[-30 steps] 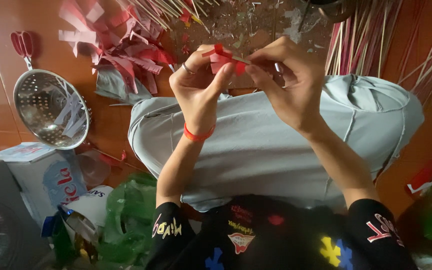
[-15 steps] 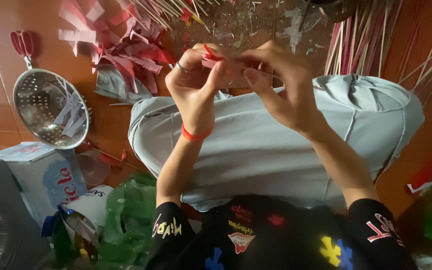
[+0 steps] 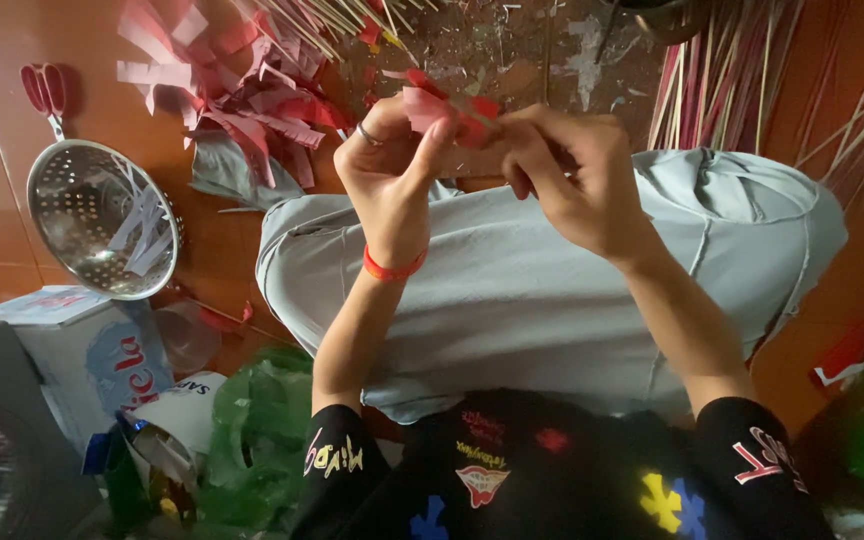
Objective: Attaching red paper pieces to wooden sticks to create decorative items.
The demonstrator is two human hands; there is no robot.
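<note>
My left hand [image 3: 392, 175] pinches a small folded piece of red and pink paper [image 3: 432, 105] between thumb and fingers; it wears a ring and a red wristband [image 3: 392, 268]. My right hand [image 3: 572, 175] meets it from the right, its fingertips closed on the same paper's right end. Both hands hover above my lap, which is covered in pale grey cloth [image 3: 532, 290]. What runs through the paper, if anything, is too small to tell.
A heap of pink and red paper strips [image 3: 242, 90] lies on the brown floor at upper left. A metal colander [image 3: 102, 220] with red handles holds white strips. Thin sticks [image 3: 732, 90] are piled at upper right. A white carton [image 3: 72, 345] and green plastic [image 3: 262, 430] sit at lower left.
Both hands have shifted slightly upward and closer together, working the red paper piece between the fingertips; its shape between the fingers has changed a little.
</note>
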